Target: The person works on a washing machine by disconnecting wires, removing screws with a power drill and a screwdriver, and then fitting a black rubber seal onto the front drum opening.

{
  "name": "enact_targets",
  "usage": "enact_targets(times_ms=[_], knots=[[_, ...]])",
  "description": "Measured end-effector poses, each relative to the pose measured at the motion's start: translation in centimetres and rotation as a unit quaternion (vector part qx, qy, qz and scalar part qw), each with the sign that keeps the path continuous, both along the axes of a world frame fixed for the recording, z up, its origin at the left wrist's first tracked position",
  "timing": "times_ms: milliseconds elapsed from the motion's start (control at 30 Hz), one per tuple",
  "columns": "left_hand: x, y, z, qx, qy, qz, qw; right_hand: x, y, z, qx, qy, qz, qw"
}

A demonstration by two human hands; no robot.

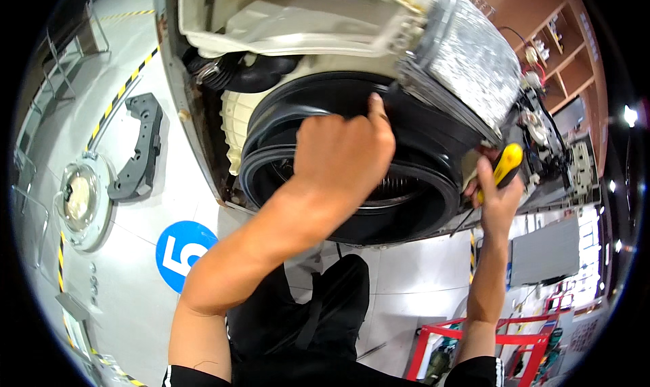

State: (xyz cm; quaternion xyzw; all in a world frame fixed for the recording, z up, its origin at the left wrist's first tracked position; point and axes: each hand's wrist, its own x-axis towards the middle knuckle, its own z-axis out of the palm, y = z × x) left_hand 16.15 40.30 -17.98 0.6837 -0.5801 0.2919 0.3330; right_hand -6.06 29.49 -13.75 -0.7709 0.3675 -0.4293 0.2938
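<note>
An opened front-load washing machine stands before me, its black rubber door gasket (433, 133) ringing the drum opening. Over the gasket's upper part reaches my left hand (342, 143), one finger stretched out with its tip on the rubber. The other fingers are curled, and whatever lies under them is hidden. At the machine's right side my right hand (500, 192) is closed around a yellow and black screwdriver (512, 155). Its thin shaft points down and left, close to the gasket's right edge. The metal drum (393, 187) shows partly through the opening.
Above the gasket are a cream plastic housing (311, 32) and a foil-covered part (470, 55). Exposed wiring (542, 126) hangs at right. On the left floor lie a round door (84, 201) and a dark grey curved block (139, 150). A red frame (423, 350) stands lower right.
</note>
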Motion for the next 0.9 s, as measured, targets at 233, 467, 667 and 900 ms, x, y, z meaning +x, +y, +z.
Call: enact_targets(times_ms=[233, 467, 667, 900], knots=[[-0.6, 0.2, -0.4, 0.030, 0.048, -0.009, 0.998, -0.6, -0.1, -3.6, -0.170, 0.117, -0.021, 0.978], [0.2, 0.7, 0.1, 0.061, 0.021, -0.031, 0.997, 0.4, 1.8, -2.7, -0.281, 0.256, -0.016, 0.925], [1.0, 0.8, -0.3, 0.048, -0.009, -0.029, 0.998, 0.7, 1.7, -3.1, -0.274, 0.209, -0.024, 0.939], [1.6, 0.7, -0.3, -0.014, 0.133, -0.109, 0.985, 0.8, 1.3, -4.0, -0.247, 0.086, -0.030, 0.965]])
